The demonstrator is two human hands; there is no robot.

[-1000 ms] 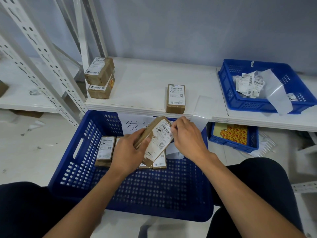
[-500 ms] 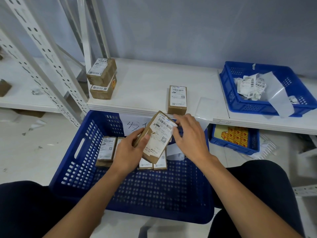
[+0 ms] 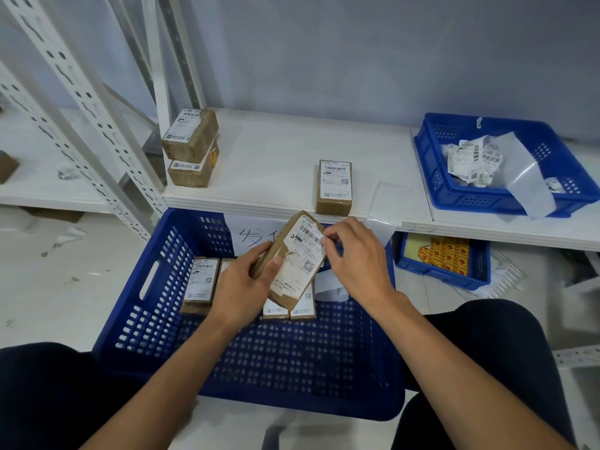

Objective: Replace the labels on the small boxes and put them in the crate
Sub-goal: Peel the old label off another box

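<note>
My left hand [image 3: 248, 284] grips a small brown box [image 3: 293, 259] tilted above the big blue crate [image 3: 152, 306]. A white label covers the box's top face, torn and wrinkled on its left side. My right hand [image 3: 357, 261] pinches the label's upper right corner with thumb and forefinger. Several labelled boxes [image 3: 199, 282] lie in the crate's far half. One more labelled box [image 3: 334, 186] lies flat on the white shelf [image 3: 276, 157], and two stacked boxes [image 3: 191, 147] stand at the shelf's left end.
A smaller blue basket [image 3: 461, 193] on the shelf's right holds peeled labels and backing strips. Under the shelf sits a blue tray with yellow-red stickers [image 3: 444, 254]. White slotted rack posts [image 3: 84, 102] rise at left. My dark-clad knees flank the crate.
The held box has risen slightly and turned its label more toward me. My right hand's fingers shifted to the label's upper right corner and now pinch it.
</note>
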